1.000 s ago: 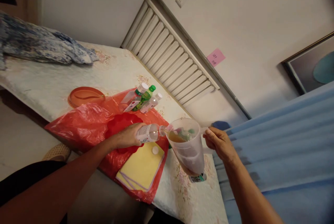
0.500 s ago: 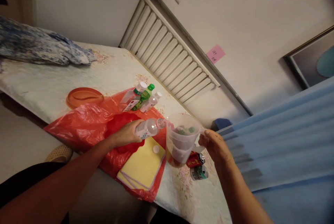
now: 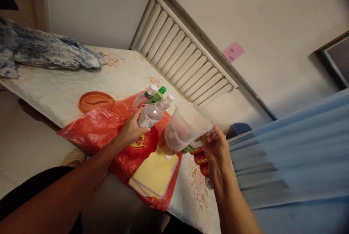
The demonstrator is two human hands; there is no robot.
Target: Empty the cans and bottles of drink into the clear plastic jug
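Observation:
My left hand is wrapped round an uncapped clear plastic bottle, its open mouth tilted up to the right. By its handle, my right hand grips a translucent plastic measuring jug. The jug leans to the left, and some brownish liquid shows at its bottom. Below the jug lie folded yellow cloths, with a white cap at their upper edge. Beneath my left hand is a red scalloped dish with a gold print.
Capped bottles, one with a green cap, stand behind the held bottle. A red plastic bag and an orange lid lie on the flowered tablecloth. Red cans stand partly hidden behind the jug and right hand.
The jug has moved up and left and now tips leftward. My left hand has raised the bottle, turning its mouth more upward. The view has shifted slightly.

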